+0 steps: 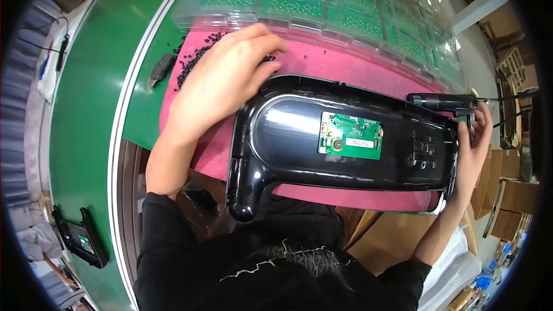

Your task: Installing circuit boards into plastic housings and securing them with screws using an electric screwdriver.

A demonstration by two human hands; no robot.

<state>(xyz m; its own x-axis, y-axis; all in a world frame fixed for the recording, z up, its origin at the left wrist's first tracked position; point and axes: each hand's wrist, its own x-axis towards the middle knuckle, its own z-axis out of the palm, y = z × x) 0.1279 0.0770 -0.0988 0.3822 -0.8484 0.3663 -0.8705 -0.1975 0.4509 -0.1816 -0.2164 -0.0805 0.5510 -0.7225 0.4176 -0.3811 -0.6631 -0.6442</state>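
Broad glossy shell with a bare board, a hand near each end

Nearest us, low in the frame's centre, the black housing (351,170) lies across the pink mat (357,197), its rounded lower-left arm reaching past the mat's near edge. We judge it light for its length, stiff, and slick on its polished faces; it could swivel if pushed from one end. We'd take hold by the raised rim at both ends, keeping off the green circuit board (351,135) in its middle, which we think the fragile part.

At centre left, the left hand (237,66) bends over the housing's upper-left corner, thumb and forefinger apart. At the right edge of the housing, the right hand (477,144) is curled; whether it grips the rim we cannot tell.

Beyond, room looks tight. The black electric screwdriver (440,102) lies along the upper-right rim, with tiny black pieces (187,69) scattered at upper left. A clear tray (311,25) closes off the top, so we'd lift before sliding upward; toward the bottom, the mat's edge calls for care.
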